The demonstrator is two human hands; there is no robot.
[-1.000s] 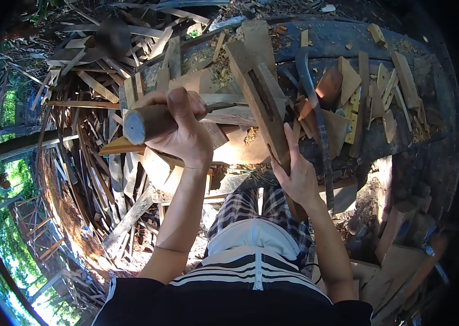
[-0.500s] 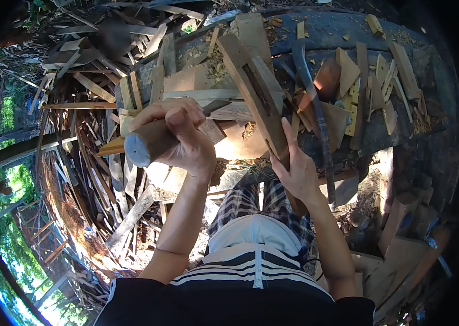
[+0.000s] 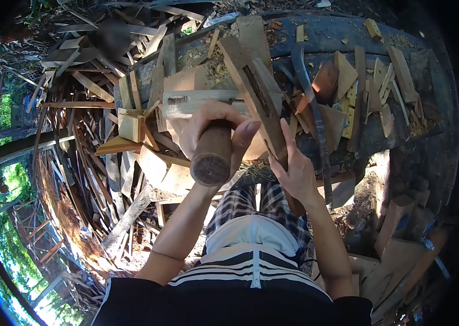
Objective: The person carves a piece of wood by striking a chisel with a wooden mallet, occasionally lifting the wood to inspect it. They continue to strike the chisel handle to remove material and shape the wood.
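In my left hand [image 3: 216, 117] is a tool with a thick round wooden handle [image 3: 210, 157], the fingers wrapped around it. The handle's flat butt end points toward me, and its far end is hidden behind the hand. My right hand [image 3: 299, 173] grips the lower part of a long wooden bar [image 3: 248, 81], thumb on one side and fingers on the other. This bar slants up and away to the left, with a narrow slot cut into its face. Behind my left hand lies a paler board [image 3: 186, 103] with a rectangular hole.
A long curved metal tool [image 3: 313, 100] lies right of the bar. Several wood offcuts [image 3: 346, 73] and shavings cover the dark worktop [image 3: 343, 32]. A heap of scrap wood [image 3: 85, 157] stands at the left, with more blocks [image 3: 397, 261] at lower right.
My left hand has moved right, closer to the slotted bar, and turned so the handle's butt faces me. A dark blade seen beyond that hand is now hidden. My right hand stays on the bar.
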